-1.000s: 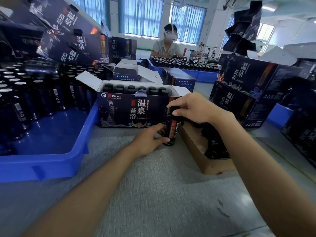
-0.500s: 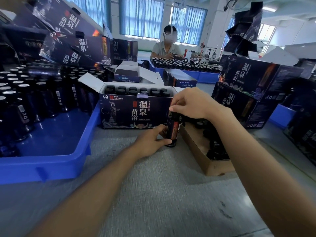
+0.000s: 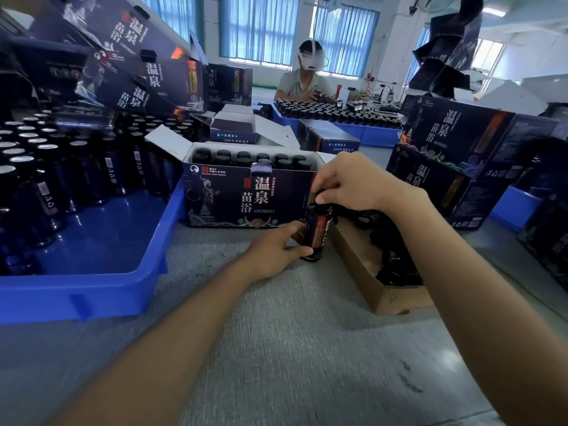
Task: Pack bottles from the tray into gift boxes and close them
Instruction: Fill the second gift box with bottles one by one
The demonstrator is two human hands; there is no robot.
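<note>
Centre frame: left hand point(image 3: 273, 253) grips the bottle point(image 3: 316, 233) low, right hand point(image 3: 353, 182) pinches its top; bottle unmoved, still unpacked.

One head-worn wide-angle view looks forward and down, close over the grey table point(image 3: 276, 348), windows point(image 3: 259, 26) far ahead.

The tray point(image 3: 92, 290) is smooth blue plastic, its floor glossy enough to mirror the dark, shiny bottles point(image 3: 46, 192) in it, whose tops gleam silvery. The gift box point(image 3: 233, 195) is printed card, faintly sheened outside and plain white inside its flaps. The low carton point(image 3: 390, 298) is matt brown cardboard. The surface point(image 3: 292, 348) has a grey, rough, cloth-like covering.
</note>
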